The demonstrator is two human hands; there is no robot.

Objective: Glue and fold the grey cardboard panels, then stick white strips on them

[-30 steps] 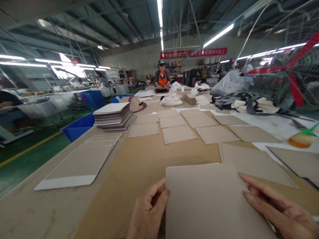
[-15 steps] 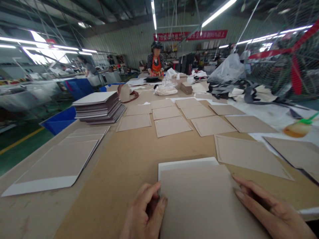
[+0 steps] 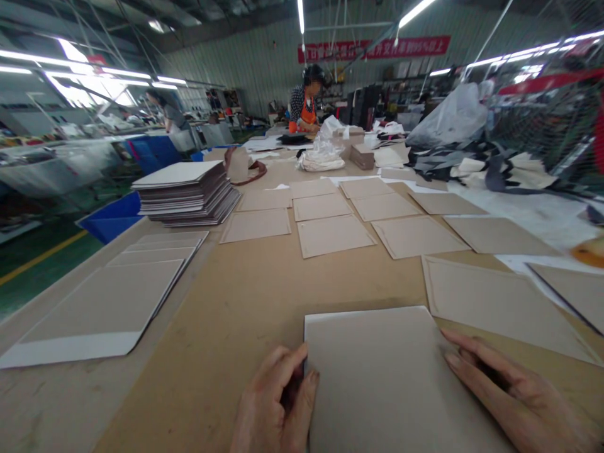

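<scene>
A grey cardboard sheet (image 3: 387,377) lies flat on the brown table (image 3: 245,314) right in front of me, with a thin white edge showing along its top and left sides. My left hand (image 3: 278,402) pinches the sheet's left edge between thumb and fingers. At the sheet's right edge rests my right hand (image 3: 514,396), its fingers stretched out along the edge.
Several more grey sheets (image 3: 333,234) lie spread in rows across the table. A tall stack of boards (image 3: 186,192) and a fanned pile of folders (image 3: 108,302) sit at the left. Blue bins (image 3: 111,220) stand beside the table. A person in an orange apron (image 3: 306,107) works at the far end.
The grey sheet has slid forward over the white one beneath, so that only a thin white edge still shows. Both hands stayed at its side edges. The camera tipped down and shifted slightly.
</scene>
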